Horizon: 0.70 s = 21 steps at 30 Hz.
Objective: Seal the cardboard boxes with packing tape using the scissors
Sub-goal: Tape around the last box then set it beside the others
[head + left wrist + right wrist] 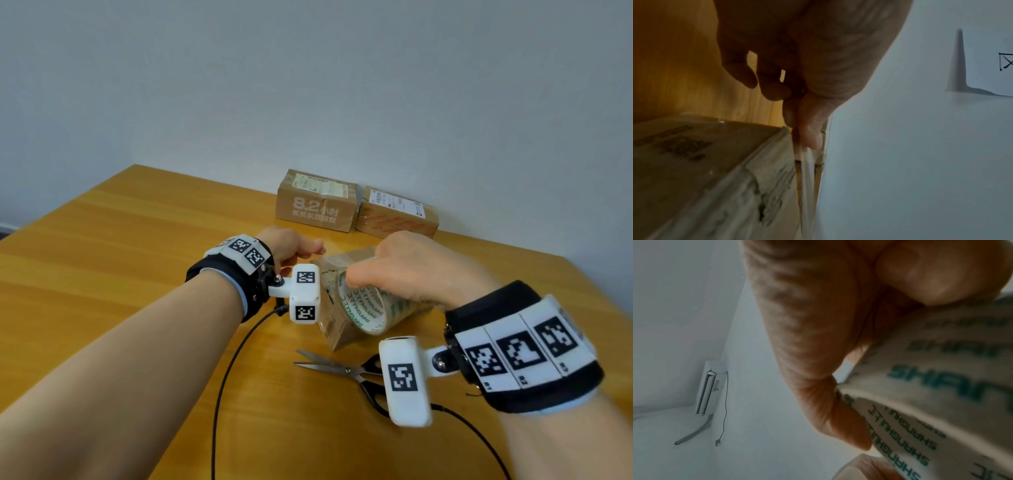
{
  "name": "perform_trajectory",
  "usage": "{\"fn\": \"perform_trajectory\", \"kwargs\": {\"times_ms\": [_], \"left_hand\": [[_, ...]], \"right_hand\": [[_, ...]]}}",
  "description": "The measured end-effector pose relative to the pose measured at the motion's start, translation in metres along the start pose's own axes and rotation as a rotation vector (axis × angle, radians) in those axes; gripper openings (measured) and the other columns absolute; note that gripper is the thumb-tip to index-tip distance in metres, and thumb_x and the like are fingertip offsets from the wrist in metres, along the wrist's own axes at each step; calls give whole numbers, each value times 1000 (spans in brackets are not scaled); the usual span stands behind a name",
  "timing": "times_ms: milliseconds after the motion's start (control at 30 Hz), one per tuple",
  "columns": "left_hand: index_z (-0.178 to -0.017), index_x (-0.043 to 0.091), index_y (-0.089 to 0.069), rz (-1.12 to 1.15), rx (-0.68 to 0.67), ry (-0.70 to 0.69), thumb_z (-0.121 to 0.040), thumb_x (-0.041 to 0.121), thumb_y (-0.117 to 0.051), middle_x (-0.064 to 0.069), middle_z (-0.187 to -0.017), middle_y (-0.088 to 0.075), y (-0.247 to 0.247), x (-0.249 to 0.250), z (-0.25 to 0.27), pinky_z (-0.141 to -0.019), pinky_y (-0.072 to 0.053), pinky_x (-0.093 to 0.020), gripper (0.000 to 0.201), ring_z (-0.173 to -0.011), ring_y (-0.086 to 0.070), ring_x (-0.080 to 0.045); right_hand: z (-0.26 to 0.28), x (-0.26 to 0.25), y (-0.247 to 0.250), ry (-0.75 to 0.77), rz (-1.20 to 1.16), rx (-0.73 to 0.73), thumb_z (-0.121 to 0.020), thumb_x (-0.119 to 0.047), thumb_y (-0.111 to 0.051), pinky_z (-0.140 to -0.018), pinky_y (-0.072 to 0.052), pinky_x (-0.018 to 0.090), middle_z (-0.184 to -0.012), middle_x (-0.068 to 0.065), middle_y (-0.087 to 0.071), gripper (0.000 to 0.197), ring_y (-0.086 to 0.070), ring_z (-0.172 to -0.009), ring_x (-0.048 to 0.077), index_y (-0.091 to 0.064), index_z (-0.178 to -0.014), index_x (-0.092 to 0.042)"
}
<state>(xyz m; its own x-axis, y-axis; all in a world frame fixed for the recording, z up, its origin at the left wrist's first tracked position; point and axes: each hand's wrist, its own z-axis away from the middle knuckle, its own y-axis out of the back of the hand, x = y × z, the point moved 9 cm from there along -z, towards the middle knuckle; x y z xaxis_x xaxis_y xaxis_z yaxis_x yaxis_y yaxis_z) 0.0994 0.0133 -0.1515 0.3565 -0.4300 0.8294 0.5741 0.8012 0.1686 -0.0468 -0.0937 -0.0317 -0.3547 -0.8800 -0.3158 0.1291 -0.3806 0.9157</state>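
Left hand [291,245]: thumb and forefinger pinch the free end of the clear tape strip [807,170], other fingers loosely curled. Right hand [407,270]: fingers wrapped round the packing tape roll [364,310], thumb on its rim. The roll sits over the near cardboard box [334,329] at mid-table; the strip runs from the pinch along that box's top edge. Scissors [346,371] lie on the table [120,240] just in front of the box, blades apart, no hand on them.

Progress, my read: tape pulled out, not yet pressed down or cut on this box. Two more boxes, one with white print [315,202] and one with red print [397,216], stand by the wall; can't tell if they're sealed.
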Motion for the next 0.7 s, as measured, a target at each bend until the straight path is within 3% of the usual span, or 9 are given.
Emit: {"fn": "perform_trajectory", "kwargs": {"times_ms": [133,233,300,333,400,467,600,700], "left_hand": [[-90,11,-67,51,-8,-1,-87,28,-72,-7,-91,-58,-4,-5,-6,-97,-46,-40,18,-86,-52,-25],[-84,9,-60,146,85,-56,-81,17,-76,-9,-86,-61,4,-7,-10,-98,-48,-41,18,-81,-58,-23],[-83,7,-57,72,55,5,-85,24,-74,-11,-88,-60,-1,-9,-8,-98,-48,-42,25,-86,-58,-25],[-81,7,-55,-2,34,54,-88,32,-72,-11,-85,-57,-4,-10,-5,-93,-49,-42,31,-86,-56,-25],[-72,9,-51,-66,32,110,-87,43,-70,-7,-70,-50,-5,-13,-2,-69,-49,-35,42,-68,-53,-23],[-64,10,-48,-35,37,113,-85,40,-72,-5,-61,-45,-5,-14,0,-54,-41,-31,44,-55,-44,-21],[-52,13,-40,-4,71,76,-83,16,-69,0,-48,-37,-3,-20,-1,-42,-34,-22,42,-41,-31,-18],[-46,15,-40,-10,55,51,-73,7,-63,0,-51,-35,-4,-21,-1,-44,-35,-23,36,-40,-29,-19]], "right_hand": [[2,1,-1,-1,9,1,-77,-55,-67,-58,-44,26,-81,-2,-71,36,-66,-73,14,-70,-82,-20],[3,-1,-1,3,13,6,-77,-54,-67,-59,-45,28,-81,-2,-72,35,-67,-74,16,-70,-82,-19],[3,-4,0,8,23,14,-77,-54,-68,-61,-47,29,-82,-1,-73,36,-70,-78,18,-71,-82,-18],[2,-5,0,9,28,19,-77,-54,-68,-60,-47,29,-82,-1,-73,36,-70,-78,18,-71,-82,-18],[3,-5,0,6,37,19,-78,-53,-67,-59,-45,28,-80,-2,-72,35,-67,-75,15,-70,-81,-19],[2,-4,0,5,38,17,-79,-53,-67,-56,-43,26,-80,-2,-71,34,-64,-71,14,-69,-81,-18],[1,-2,-1,6,31,21,-78,-55,-66,-56,-41,27,-81,0,-72,39,-60,-66,14,-71,-81,-16],[0,-1,0,5,32,22,-78,-55,-66,-53,-35,27,-71,-3,-63,41,-52,-60,14,-69,-77,-15]]}}
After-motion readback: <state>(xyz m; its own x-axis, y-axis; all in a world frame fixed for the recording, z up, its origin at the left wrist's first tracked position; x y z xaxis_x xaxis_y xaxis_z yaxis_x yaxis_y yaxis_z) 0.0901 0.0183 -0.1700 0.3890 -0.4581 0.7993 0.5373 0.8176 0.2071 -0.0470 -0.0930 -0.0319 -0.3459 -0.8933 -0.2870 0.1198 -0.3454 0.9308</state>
